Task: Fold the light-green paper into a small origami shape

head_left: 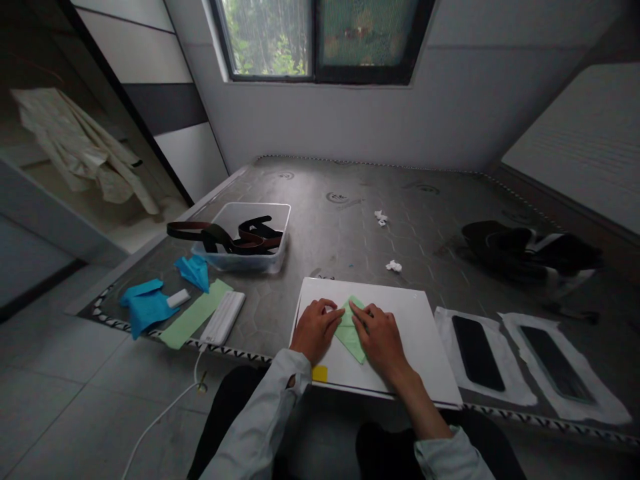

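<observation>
A folded piece of light green paper lies on a white flat box in front of me. My left hand is at the paper's left edge, with thumb and fingers closed together on it. From the right, my right hand presses its fingertips on the paper's upper right part, the fingers bent and close together. Part of the paper is hidden under the fingers. A yellow patch marks the box's near left corner.
To the left are a clear plastic bin with belts, blue folded paper, a green strip and a white power strip. Two dark phone-like slabs lie on white sheets at right, near a black bag. Crumpled tissue lies behind the box.
</observation>
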`<act>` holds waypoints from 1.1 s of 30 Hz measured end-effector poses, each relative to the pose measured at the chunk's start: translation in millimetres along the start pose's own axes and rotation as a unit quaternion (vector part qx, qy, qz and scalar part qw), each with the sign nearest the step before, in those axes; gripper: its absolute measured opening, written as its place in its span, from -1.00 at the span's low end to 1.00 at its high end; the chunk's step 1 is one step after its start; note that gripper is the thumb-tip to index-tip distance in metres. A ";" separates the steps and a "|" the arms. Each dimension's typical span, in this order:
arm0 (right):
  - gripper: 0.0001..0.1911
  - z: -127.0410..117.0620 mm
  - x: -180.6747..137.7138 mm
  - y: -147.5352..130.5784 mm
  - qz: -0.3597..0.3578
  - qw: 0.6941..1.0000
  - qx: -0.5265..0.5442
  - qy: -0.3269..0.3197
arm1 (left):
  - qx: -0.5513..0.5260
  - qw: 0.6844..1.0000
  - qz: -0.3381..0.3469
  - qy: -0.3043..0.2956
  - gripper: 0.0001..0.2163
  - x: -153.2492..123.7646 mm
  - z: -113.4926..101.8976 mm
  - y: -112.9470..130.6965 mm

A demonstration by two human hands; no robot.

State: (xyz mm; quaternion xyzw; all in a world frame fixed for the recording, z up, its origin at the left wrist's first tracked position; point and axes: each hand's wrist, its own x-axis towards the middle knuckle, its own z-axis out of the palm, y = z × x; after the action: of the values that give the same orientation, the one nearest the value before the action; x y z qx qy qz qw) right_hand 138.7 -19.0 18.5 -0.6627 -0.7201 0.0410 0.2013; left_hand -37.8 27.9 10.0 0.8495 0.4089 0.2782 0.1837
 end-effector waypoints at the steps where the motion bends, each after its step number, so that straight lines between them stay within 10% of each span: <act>1: -0.64 -0.2 0.2 0.1 0.002 1.000 0.003 -0.001 | -0.001 1.000 -0.001 0.002 -0.78 -0.3 -0.1 0.2; 25: -0.66 -6.6 -0.3 2.4 0.105 0.992 0.000 0.074 | 0.014 1.000 -0.012 0.005 -0.85 0.3 -2.5 2.9; 33: -0.71 -19.4 0.3 2.9 0.158 0.987 0.011 -0.025 | 0.036 0.999 0.031 0.004 -0.81 0.2 0.0 1.4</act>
State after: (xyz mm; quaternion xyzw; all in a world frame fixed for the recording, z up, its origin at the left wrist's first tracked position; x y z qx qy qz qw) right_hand 148.1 -22.4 35.4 -0.7645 -0.6110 0.0963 0.1816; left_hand -36.9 27.2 10.9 0.8668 0.3924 0.2725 0.1429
